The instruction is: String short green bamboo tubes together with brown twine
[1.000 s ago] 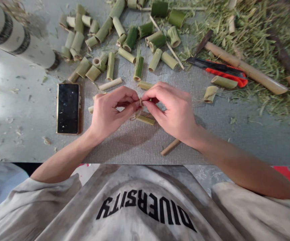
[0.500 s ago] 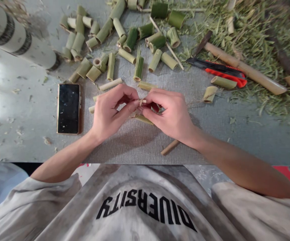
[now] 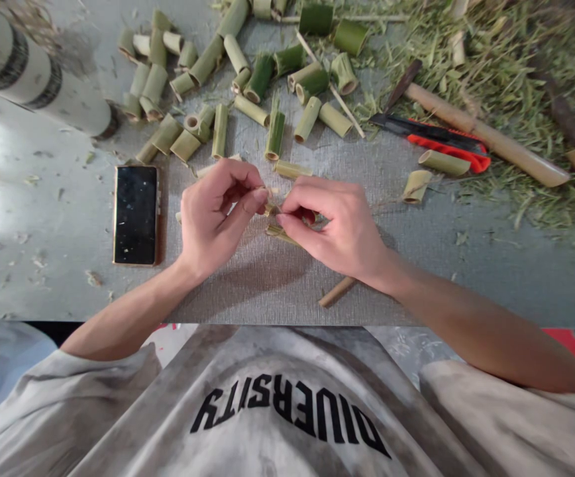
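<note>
My left hand (image 3: 215, 222) is closed in a pinch, thumb against forefinger, on a tiny pale stick with twine about it (image 3: 273, 191). Just across a small gap, my right hand (image 3: 340, 222) also pinches, with thin twine between its fingertips. A fine strand of this twine (image 3: 391, 199) trails out on the right side of that hand. Below the fingertips lies a split bamboo piece (image 3: 281, 234), partly covered by the right hand. Another yellowish bamboo piece (image 3: 292, 169) rests just beyond the hands.
Several cut bamboo tubes (image 3: 220, 131) lie across the far part of the grey table (image 3: 248, 291). On the left are a phone (image 3: 136, 215) and a white cylinder (image 3: 76, 99). A red and black utility knife (image 3: 446, 140), a wooden-handled hammer (image 3: 491, 139) and green shavings (image 3: 506, 59) occupy the right.
My left hand has drawn slightly left, opening a gap between the two sets of fingertips, which were together before. The right hand stays almost where it was.
</note>
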{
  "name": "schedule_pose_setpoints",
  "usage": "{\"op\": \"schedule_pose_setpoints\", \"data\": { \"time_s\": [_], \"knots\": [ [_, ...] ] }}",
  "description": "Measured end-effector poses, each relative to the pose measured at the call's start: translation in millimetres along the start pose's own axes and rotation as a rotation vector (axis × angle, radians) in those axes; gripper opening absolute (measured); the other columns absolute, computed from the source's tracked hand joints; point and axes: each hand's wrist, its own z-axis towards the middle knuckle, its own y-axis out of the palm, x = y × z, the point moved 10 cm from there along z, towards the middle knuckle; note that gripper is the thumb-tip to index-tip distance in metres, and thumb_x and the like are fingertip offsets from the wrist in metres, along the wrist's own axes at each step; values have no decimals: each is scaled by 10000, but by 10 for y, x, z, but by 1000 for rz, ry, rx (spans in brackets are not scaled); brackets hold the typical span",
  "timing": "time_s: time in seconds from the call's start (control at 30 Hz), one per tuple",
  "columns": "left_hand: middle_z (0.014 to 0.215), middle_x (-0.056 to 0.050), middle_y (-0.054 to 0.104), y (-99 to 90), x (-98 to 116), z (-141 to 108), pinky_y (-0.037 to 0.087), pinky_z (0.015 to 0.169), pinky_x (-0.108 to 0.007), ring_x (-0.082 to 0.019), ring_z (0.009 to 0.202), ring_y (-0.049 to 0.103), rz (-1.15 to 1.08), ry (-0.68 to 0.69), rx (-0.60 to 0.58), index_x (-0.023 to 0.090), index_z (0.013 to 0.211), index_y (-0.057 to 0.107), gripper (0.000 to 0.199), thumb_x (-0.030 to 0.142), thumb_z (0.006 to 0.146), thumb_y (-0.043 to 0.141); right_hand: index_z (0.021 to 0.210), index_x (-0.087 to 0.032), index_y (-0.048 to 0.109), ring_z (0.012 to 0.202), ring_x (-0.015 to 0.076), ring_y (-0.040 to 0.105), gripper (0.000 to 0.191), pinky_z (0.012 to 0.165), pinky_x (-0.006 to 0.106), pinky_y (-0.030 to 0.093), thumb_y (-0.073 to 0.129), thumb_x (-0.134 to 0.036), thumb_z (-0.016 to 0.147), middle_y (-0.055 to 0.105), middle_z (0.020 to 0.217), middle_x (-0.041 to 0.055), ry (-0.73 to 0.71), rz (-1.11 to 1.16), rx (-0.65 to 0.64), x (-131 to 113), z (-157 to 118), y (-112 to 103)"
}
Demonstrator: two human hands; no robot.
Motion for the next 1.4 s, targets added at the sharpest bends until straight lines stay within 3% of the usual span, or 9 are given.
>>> {"op": "schedule_pose_setpoints", "data": {
  "time_s": [0.13, 0.3, 0.43, 0.63, 0.87, 0.97, 1.1, 1.2, 1.4],
  "knots": [
    [883, 7, 730, 15, 20, -24, 608, 628, -315, -133, 710, 720, 83, 7, -6, 260, 1051, 696, 185, 427, 1130, 707, 794, -220, 579, 694, 132, 537, 223, 681, 302, 415, 668, -78, 940, 627, 764, -19, 71, 7, -35, 52, -1, 28],
    [913, 4, 773, 62, 96, -23, 649, 691, -310, -139, 751, 741, 164, 47, -65, 247, 1054, 700, 211, 441, 1135, 685, 987, -208, 677, 806, 153, 620, 75, 755, 297, 482, 715, -156, 949, 744, 949, 9, 165, 76, -47, 131, 18, 26],
    [895, 6, 770, 49, 71, -27, 639, 676, -300, -139, 726, 734, 188, 40, -54, 260, 1048, 697, 212, 451, 1138, 679, 929, -209, 682, 760, 150, 608, 129, 721, 297, 465, 711, -242, 1050, 708, 843, -2, 126, 94, -21, 131, 32, -13],
    [900, 12, 744, 19, 49, -54, 626, 676, -338, -155, 710, 735, 188, 61, 7, 287, 1065, 702, 157, 429, 1131, 689, 861, -221, 660, 739, 160, 593, 235, 743, 323, 472, 676, -201, 1094, 649, 778, -7, -45, 18, 15, 2, -2, -16],
    [928, 9, 740, 29, 66, -69, 609, 694, -357, -164, 725, 726, 203, 83, 26, 278, 1081, 680, 60, 327, 1115, 684, 846, -226, 653, 735, 170, 563, 248, 741, 341, 475, 667, -209, 1093, 626, 770, -3, -54, 12, -10, 2, -16, 1],
    [931, 7, 733, 29, 49, -63, 601, 690, -350, -159, 727, 714, 200, 74, 23, 280, 1082, 673, 108, 375, 1133, 665, 839, -222, 642, 761, 168, 576, 241, 773, 341, 490, 679, -213, 1077, 628, 773, -6, 23, 71, -51, 42, 5, 4],
    [936, 6, 723, 39, 45, -55, 594, 678, -332, -151, 745, 708, 178, 67, 17, 291, 1085, 661, 179, 457, 1153, 649, 995, -228, 645, 869, 175, 653, 158, 819, 334, 558, 771, -315, 1036, 700, 919, 3, 272, 305, -89, 181, 9, 45],
    [927, 7, 721, 45, 100, -61, 595, 681, -329, -149, 762, 706, 169, 105, 40, 287, 1085, 651, 197, 471, 1157, 648, 1135, -262, 592, 918, 175, 691, 331, 848, 337, 609, 859, -373, 974, 697, 975, -15, 403, 479, -44, 255, -8, 49],
    [878, 25, 714, 107, 211, -57, 596, 683, -315, -123, 741, 677, 229, 158, 36, 268, 1057, 653, 125, 350, 1147, 685, 1158, -281, 518, 851, 139, 673, 253, 805, 306, 631, 744, -331, 1057, 641, 943, -37, 377, 629, -52, 339, -4, 128]
  ]
}}
